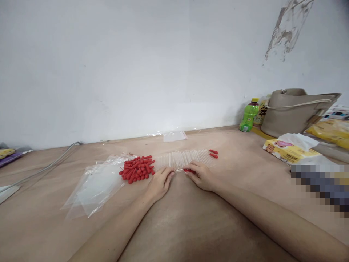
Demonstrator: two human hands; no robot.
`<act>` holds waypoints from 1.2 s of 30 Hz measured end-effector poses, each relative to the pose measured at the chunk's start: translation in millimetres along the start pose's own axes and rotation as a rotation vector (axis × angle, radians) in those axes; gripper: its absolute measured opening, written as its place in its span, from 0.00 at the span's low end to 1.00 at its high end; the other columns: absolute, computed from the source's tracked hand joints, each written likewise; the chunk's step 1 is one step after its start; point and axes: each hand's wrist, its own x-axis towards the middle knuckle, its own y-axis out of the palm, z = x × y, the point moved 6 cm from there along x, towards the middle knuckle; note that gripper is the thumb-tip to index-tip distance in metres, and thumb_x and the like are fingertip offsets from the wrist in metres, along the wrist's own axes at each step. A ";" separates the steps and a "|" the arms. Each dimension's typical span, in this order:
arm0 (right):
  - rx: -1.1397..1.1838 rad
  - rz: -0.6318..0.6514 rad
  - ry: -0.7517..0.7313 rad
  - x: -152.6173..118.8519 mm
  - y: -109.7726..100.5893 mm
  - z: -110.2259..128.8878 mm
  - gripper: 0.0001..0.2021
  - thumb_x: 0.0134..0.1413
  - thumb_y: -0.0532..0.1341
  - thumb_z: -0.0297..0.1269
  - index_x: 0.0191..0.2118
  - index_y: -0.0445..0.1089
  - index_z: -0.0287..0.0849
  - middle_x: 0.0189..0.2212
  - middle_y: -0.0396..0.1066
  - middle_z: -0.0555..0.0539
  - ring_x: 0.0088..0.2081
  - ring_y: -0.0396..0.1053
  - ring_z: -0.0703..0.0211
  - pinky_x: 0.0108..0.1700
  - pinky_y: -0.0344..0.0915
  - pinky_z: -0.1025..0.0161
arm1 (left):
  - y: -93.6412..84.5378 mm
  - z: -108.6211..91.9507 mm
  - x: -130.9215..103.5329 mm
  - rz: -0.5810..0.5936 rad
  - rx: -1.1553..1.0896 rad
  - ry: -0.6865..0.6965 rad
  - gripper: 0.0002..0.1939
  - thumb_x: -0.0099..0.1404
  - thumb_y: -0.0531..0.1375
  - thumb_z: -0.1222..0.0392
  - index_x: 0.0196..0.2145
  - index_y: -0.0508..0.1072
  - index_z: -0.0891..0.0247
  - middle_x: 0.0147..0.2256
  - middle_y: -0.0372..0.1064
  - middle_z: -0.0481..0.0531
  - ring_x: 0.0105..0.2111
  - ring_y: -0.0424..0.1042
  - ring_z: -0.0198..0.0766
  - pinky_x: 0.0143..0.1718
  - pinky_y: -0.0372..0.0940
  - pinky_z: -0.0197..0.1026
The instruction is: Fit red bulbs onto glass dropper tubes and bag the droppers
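Between my two hands lies a clear glass dropper tube (179, 170), held level just above the table. My left hand (161, 182) is closed around its left end. My right hand (200, 175) pinches a red rubber bulb (187, 170) at the tube's right end; whether the tube sits inside the bulb I cannot tell. Behind my hands a row of clear glass tubes (177, 158) is laid side by side. A heap of red rubber bulbs (137, 169) lies left of that row, close to my left hand. Two separate red bulbs (213, 154) rest past the row's right end.
Clear plastic zip bags (95, 185) lie at left, a small one (174, 136) by the wall. A grey cable (60, 160) crosses the far left. On the right are a green bottle (249, 115), a beige bag (286, 112) and a yellow tissue pack (293, 151).
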 end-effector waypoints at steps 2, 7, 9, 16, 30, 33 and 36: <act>0.009 0.022 -0.019 0.0 0.9 2.0 0.11 0.55 0.52 0.34 0.42 0.66 0.45 0.32 0.65 0.47 0.34 0.64 0.60 0.38 0.61 0.62 | 1.2 -0.8 0.1 0.023 -0.003 0.008 0.11 0.66 0.45 0.62 0.38 0.66 0.62 0.34 0.66 0.51 0.35 0.66 0.36 0.38 0.60 0.37; 0.065 0.017 -0.013 0.6 -0.5 3.0 0.12 0.56 0.50 0.34 0.44 0.66 0.45 0.33 0.64 0.47 0.34 0.63 0.62 0.37 0.62 0.63 | 1.1 -1.9 -0.3 0.031 -0.008 0.020 0.12 0.66 0.45 0.62 0.39 0.67 0.62 0.35 0.66 0.51 0.35 0.66 0.36 0.38 0.60 0.36; 0.073 0.020 -0.016 0.7 -0.4 2.8 0.12 0.56 0.50 0.34 0.43 0.66 0.45 0.33 0.64 0.47 0.34 0.63 0.62 0.37 0.62 0.63 | 1.2 -1.0 -0.6 0.041 -0.007 0.025 0.12 0.66 0.46 0.61 0.39 0.68 0.62 0.34 0.66 0.52 0.35 0.66 0.36 0.38 0.61 0.36; 0.036 0.062 -0.034 -0.1 4.6 1.1 0.10 0.56 0.50 0.35 0.40 0.66 0.42 0.32 0.66 0.46 0.34 0.64 0.61 0.37 0.62 0.64 | 1.7 -0.3 -1.7 0.046 -0.020 0.072 0.12 0.65 0.47 0.63 0.40 0.69 0.62 0.31 0.66 0.51 0.33 0.66 0.35 0.35 0.62 0.35; 0.018 0.075 -0.082 -2.7 9.0 0.2 0.09 0.56 0.51 0.34 0.35 0.67 0.40 0.28 0.67 0.46 0.31 0.64 0.62 0.34 0.61 0.65 | 4.6 -3.3 -1.7 0.043 -0.025 0.187 0.12 0.64 0.48 0.67 0.41 0.69 0.67 0.33 0.69 0.55 0.33 0.67 0.37 0.34 0.63 0.36; -0.007 0.085 -0.099 -3.2 8.5 2.8 0.09 0.56 0.51 0.34 0.35 0.68 0.40 0.28 0.68 0.46 0.31 0.64 0.62 0.35 0.61 0.65 | 3.6 -6.2 -2.9 0.051 0.020 0.221 0.13 0.64 0.47 0.67 0.40 0.69 0.66 0.33 0.69 0.55 0.32 0.67 0.37 0.33 0.63 0.36; -0.009 0.080 -0.104 -3.3 7.5 4.5 0.09 0.56 0.51 0.35 0.35 0.68 0.40 0.29 0.68 0.46 0.32 0.64 0.62 0.35 0.61 0.65 | 2.2 -8.6 -3.3 0.038 0.046 0.247 0.12 0.64 0.48 0.68 0.40 0.69 0.67 0.32 0.69 0.55 0.32 0.68 0.37 0.32 0.63 0.36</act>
